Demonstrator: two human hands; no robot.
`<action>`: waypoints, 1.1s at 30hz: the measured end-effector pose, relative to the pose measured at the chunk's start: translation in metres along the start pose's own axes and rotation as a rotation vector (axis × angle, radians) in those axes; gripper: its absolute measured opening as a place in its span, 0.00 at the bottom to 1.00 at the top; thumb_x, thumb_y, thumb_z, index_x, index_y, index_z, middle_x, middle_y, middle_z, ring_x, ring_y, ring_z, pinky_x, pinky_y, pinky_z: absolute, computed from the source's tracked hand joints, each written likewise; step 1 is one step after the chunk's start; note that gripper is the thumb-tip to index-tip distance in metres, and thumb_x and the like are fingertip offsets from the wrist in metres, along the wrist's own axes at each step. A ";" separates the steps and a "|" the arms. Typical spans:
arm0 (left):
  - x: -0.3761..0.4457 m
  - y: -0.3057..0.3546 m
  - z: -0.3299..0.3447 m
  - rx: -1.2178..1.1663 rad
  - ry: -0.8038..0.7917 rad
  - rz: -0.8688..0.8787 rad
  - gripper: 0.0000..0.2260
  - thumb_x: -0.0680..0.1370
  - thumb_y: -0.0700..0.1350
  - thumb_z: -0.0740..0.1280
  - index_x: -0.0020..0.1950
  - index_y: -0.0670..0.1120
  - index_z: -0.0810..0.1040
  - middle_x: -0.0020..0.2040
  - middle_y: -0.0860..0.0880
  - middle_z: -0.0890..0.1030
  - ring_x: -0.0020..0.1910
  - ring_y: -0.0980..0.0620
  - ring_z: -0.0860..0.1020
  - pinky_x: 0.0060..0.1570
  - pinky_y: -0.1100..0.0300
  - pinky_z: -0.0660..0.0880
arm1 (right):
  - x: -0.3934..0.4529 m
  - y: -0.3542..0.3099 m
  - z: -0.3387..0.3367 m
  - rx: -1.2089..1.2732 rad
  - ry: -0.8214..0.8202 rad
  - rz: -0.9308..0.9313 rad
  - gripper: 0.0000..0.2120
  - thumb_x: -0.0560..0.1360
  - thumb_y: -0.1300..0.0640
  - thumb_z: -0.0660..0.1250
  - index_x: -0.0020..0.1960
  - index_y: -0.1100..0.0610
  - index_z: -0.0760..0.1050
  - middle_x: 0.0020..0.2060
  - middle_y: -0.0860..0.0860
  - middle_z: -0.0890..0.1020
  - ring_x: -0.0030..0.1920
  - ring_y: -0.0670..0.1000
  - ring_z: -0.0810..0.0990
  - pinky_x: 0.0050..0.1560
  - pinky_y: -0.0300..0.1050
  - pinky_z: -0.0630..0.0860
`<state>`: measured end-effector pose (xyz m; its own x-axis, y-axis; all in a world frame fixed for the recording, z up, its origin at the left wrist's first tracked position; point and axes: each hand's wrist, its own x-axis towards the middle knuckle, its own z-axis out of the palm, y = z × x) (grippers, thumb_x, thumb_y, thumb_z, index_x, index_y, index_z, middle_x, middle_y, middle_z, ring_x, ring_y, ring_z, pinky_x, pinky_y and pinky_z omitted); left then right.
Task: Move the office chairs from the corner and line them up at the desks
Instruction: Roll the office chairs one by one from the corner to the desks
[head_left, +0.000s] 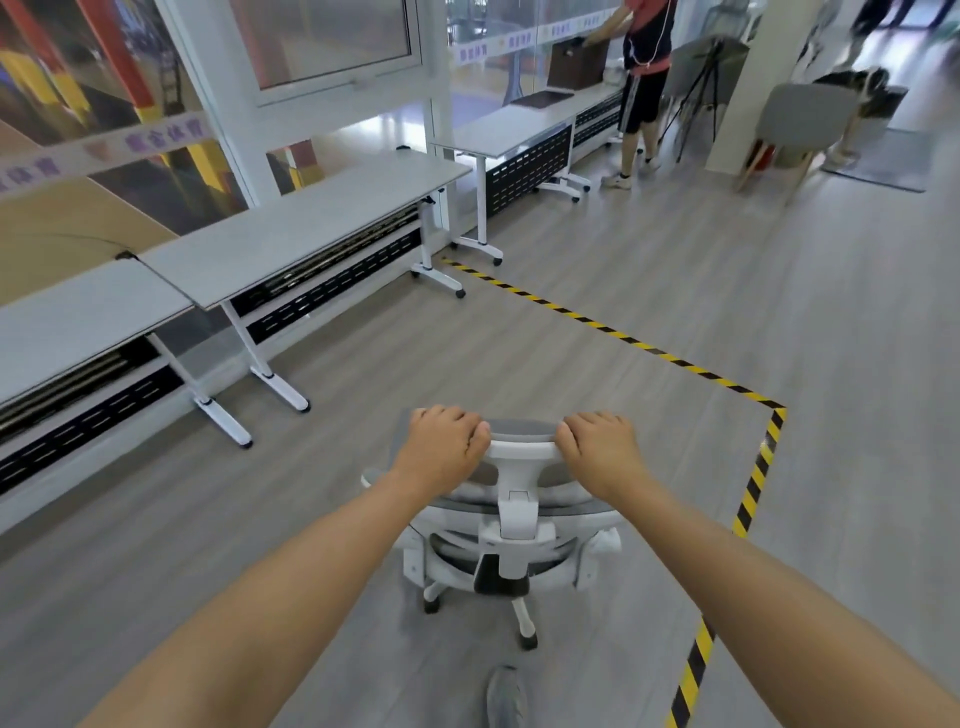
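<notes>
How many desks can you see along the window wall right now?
3. The nearest desk is at the left edge, cut off by the frame. The middle desk stands just beyond it. The far desk is by the standing person. More may lie out of view.

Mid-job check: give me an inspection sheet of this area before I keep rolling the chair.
Surface: grey wood-look floor, striped tape line across it.
Job's things: office chair on the floor, apart from the desks at left.
Clutter: brown box on the far desk.
Grippers: left hand and right hand grip the headrest.
Cables: thin cable beyond the near desk.
Surroundings: glass wall, a standing person, grey chair, tripod.
</notes>
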<state>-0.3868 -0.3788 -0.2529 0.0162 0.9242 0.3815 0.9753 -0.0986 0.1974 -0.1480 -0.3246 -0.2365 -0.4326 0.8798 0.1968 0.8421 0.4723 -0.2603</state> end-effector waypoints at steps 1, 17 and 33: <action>0.020 -0.013 0.004 -0.002 -0.011 -0.004 0.19 0.81 0.53 0.51 0.39 0.48 0.76 0.34 0.49 0.75 0.36 0.45 0.72 0.44 0.53 0.66 | 0.024 0.001 0.004 -0.002 0.002 0.008 0.21 0.77 0.44 0.40 0.37 0.50 0.67 0.33 0.46 0.72 0.38 0.52 0.69 0.49 0.50 0.69; 0.308 -0.198 0.075 -0.026 -0.143 0.040 0.22 0.82 0.54 0.48 0.46 0.47 0.78 0.42 0.48 0.79 0.42 0.44 0.73 0.50 0.50 0.69 | 0.347 0.010 0.079 -0.097 0.106 0.075 0.20 0.78 0.50 0.50 0.36 0.53 0.76 0.33 0.49 0.80 0.36 0.56 0.76 0.43 0.51 0.69; 0.601 -0.370 0.159 -0.078 -0.195 0.189 0.22 0.82 0.53 0.46 0.44 0.46 0.76 0.38 0.51 0.72 0.40 0.47 0.68 0.50 0.50 0.69 | 0.651 0.013 0.119 -0.128 0.022 0.208 0.31 0.75 0.44 0.34 0.47 0.49 0.77 0.45 0.44 0.79 0.49 0.51 0.75 0.53 0.49 0.64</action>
<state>-0.7030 0.2724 -0.2405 0.2454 0.9395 0.2391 0.9313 -0.2970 0.2110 -0.4569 0.2603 -0.2247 -0.2393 0.9555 0.1726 0.9469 0.2690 -0.1760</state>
